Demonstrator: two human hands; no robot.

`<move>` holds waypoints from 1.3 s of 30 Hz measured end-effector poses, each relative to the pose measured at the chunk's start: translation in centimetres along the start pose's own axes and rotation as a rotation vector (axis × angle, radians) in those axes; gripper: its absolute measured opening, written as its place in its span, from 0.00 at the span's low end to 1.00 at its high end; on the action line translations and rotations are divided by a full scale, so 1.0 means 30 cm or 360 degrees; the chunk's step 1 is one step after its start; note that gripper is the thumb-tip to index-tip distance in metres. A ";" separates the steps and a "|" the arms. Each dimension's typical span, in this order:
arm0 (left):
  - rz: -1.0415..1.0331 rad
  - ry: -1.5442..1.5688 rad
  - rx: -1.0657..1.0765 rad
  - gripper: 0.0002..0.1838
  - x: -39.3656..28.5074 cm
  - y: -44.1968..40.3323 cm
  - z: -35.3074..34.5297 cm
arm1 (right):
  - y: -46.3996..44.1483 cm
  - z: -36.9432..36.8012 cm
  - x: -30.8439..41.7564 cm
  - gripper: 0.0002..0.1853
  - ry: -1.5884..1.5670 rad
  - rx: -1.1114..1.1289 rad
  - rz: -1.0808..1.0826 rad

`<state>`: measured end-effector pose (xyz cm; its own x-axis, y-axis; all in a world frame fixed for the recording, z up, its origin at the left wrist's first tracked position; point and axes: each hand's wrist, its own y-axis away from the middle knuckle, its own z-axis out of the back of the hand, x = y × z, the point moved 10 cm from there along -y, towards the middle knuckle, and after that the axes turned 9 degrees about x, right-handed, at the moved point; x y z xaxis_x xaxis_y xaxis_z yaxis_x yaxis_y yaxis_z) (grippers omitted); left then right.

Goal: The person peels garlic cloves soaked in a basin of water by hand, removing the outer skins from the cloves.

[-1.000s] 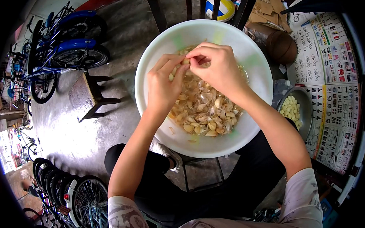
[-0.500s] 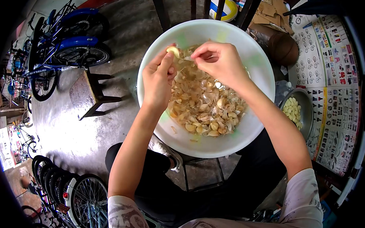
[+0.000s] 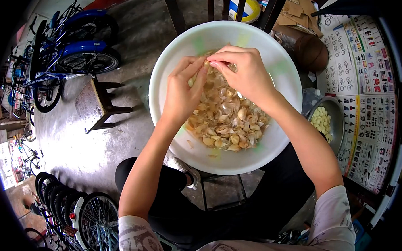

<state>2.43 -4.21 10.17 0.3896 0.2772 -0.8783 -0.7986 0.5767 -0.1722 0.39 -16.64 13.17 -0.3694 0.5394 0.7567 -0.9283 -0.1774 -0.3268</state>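
Over the far half of a wide white basin, both of my hands meet at the fingertips. My left hand is closed around a pale garlic clove, which shows between its fingers. At the fingertips is a small tan garlic clove, partly hidden. My right hand pinches at this clove, thumb and forefinger together. Below the hands, unpeeled cloves and loose papery garlic skins lie in water in the basin.
To the right, a metal bowl holds peeled garlic cloves. A wooden stool and parked bicycles stand on the left. Dark chair bars, a volleyball and a brown ball are beyond the basin.
My left hand has turned and moved slightly down and right. The pale clove sits lower between its fingers. My right hand's fingertips have moved left to meet the left ones.
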 end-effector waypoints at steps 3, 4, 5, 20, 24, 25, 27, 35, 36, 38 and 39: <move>0.0034 -0.0040 0.0041 0.14 0.003 -0.001 -0.007 | 0.002 -0.004 0.005 0.04 0.0067 -0.0009 0.0059; 0.0016 -0.0074 0.0048 0.14 0.003 0.000 -0.009 | 0.002 -0.008 0.011 0.04 0.0117 -0.0003 0.0102; -0.0002 -0.0107 0.0055 0.14 0.001 0.000 -0.010 | 0.002 -0.007 0.009 0.04 0.0117 -0.0004 0.0101; -0.0075 -0.0172 0.0333 0.10 0.015 0.002 -0.051 | 0.027 -0.072 0.004 0.07 0.0425 0.0262 0.0145; -0.0011 -0.0121 0.0379 0.12 0.033 0.005 -0.063 | 0.028 -0.065 -0.006 0.06 0.0373 0.0198 0.0099; 0.0005 -0.0122 0.0393 0.13 0.040 0.006 -0.068 | 0.027 -0.063 -0.012 0.06 0.0344 0.0185 0.0085; 0.0019 -0.0122 0.0406 0.14 0.041 0.008 -0.077 | 0.026 -0.060 -0.027 0.05 0.0238 0.0143 -0.0015; 0.0197 -0.0044 0.0413 0.18 0.070 0.016 -0.076 | 0.039 -0.062 -0.052 0.05 0.0007 0.0084 -0.0199; 0.0198 -0.0046 0.0412 0.18 0.078 0.016 -0.077 | 0.037 -0.061 -0.054 0.04 -0.0055 0.0098 -0.0241; 0.0010 0.0102 0.0267 0.18 0.062 0.010 -0.052 | 0.034 -0.059 -0.058 0.04 -0.0116 0.0107 -0.0276; 0.0008 0.0100 0.0267 0.18 0.063 0.009 -0.050 | 0.035 -0.060 -0.066 0.05 -0.0188 0.0120 -0.0305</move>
<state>2.26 -4.67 7.78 0.3521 0.2347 -0.9060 -0.7108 0.6969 -0.0957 0.21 -16.42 10.30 -0.1844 0.4700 0.8632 -0.9808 -0.1445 -0.1309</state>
